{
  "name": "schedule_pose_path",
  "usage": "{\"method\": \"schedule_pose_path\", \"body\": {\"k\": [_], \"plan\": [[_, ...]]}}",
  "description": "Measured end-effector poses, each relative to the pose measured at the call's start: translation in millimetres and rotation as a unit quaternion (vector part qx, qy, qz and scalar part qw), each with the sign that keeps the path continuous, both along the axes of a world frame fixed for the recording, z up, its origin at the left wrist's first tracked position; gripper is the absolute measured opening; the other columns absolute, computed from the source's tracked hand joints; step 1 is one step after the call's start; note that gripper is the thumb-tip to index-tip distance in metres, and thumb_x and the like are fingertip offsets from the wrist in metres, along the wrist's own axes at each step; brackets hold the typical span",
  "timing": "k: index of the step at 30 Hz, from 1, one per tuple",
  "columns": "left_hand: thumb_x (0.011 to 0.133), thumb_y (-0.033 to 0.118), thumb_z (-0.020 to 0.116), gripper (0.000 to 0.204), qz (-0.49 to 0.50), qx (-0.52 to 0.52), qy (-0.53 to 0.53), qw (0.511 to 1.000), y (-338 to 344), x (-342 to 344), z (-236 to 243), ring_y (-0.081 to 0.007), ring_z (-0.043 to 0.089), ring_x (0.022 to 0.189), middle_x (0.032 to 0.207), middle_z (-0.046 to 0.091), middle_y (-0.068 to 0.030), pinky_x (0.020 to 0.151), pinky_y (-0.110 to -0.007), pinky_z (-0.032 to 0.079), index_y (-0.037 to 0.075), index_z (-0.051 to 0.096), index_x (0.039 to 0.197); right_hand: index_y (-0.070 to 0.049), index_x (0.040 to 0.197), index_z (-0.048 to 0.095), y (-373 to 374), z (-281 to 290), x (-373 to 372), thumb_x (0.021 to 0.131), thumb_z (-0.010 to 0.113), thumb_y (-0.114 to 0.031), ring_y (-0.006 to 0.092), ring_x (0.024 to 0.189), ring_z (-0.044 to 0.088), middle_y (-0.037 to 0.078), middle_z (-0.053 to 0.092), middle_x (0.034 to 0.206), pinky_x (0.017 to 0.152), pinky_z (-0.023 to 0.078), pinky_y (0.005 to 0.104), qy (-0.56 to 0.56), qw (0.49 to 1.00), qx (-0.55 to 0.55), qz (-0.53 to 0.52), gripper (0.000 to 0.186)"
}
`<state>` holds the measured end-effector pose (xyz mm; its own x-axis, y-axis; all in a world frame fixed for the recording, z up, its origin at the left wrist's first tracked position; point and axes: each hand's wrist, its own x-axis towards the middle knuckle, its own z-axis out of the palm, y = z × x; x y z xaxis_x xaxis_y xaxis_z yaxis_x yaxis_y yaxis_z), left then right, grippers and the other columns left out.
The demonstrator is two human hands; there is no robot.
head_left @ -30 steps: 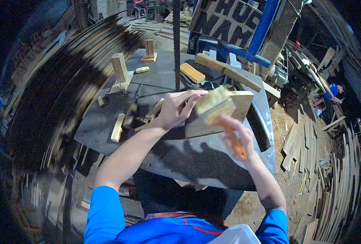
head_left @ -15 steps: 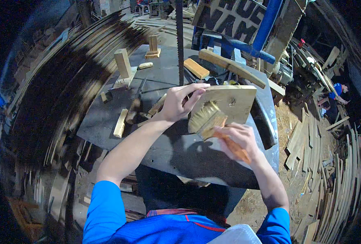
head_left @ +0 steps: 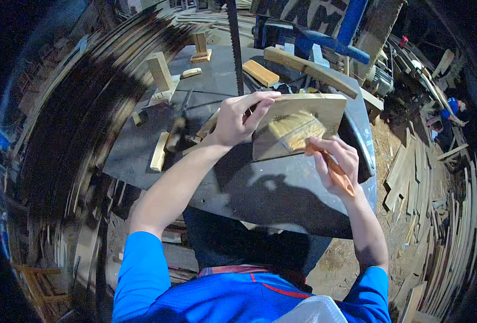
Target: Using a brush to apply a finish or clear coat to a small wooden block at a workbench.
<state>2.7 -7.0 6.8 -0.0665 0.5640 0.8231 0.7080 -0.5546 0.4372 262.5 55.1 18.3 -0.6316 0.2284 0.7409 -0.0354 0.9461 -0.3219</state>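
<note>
A flat wooden board (head_left: 332, 114) stands tilted up over the grey metal table. My left hand (head_left: 237, 119) grips its upper left corner, thumb in front and fingers along the top edge. In my right hand (head_left: 339, 161) is a wide paintbrush (head_left: 305, 132) with an orange handle and pale bristles. The bristles lie over the middle of the board's near face; whether they press on it everywhere I cannot tell. Behind the board, its far face is hidden.
An upright saw blade (head_left: 235, 48) rises from the table (head_left: 217, 185) just beyond my left hand. Wood blocks (head_left: 160, 72), a long wooden bar (head_left: 311, 70) and a hand tool (head_left: 179, 126) lie around. Stacked planks (head_left: 453, 237) flank the table; another person (head_left: 454, 110) is far right.
The paintbrush has moved up and right across the board, and its bristles now point more to the upper left. My left hand keeps its hold on the corner. The view has shifted slightly.
</note>
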Motion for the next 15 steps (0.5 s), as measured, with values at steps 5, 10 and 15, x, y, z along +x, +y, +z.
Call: {"method": "schedule_pose_path", "body": {"k": [5,10,15], "plan": [[0.102,0.022,0.057,0.026,-0.004,-0.005,-0.002,1.0,3.1,-1.5,-3.1,-0.0228,0.075,0.09,0.105,0.076,-0.0136,0.074,-0.031,0.057,0.004,0.071,0.112,-0.004,0.102,0.068,-5.9,-14.0,-3.9,0.077,0.075,-0.002,0.0214,0.063,0.065,0.009,0.07,0.082,0.058,0.054,0.033,0.002,1.0,-0.01,0.013,0.026],[0.102,0.023,0.056,0.026,0.007,0.016,0.011,1.0,0.3,-1.5,-2.3,-0.0185,0.075,0.08,0.101,0.076,-0.0128,0.067,-0.029,0.055,0.006,0.072,0.113,-0.004,0.102,0.069,-0.8,-4.8,-1.3,0.077,0.073,0.004,0.0202,0.065,0.067,0.009,0.071,0.085,0.059,0.054,0.0316,-0.013,1.0,0.023,0.017,0.026],[0.1,0.02,0.059,0.021,0.037,-0.03,-0.014,0.999,-2.1,0.7,-0.7,-0.0245,0.075,0.078,0.093,0.076,-0.0133,0.067,-0.032,0.057,0.007,0.073,0.109,0.001,0.099,0.069,11.3,-2.9,9.4,0.088,0.069,-0.001,0.0185,0.071,0.069,0.013,0.072,0.085,0.064,0.054,0.0287,0.087,0.984,-0.051,-0.144,0.011]]}}
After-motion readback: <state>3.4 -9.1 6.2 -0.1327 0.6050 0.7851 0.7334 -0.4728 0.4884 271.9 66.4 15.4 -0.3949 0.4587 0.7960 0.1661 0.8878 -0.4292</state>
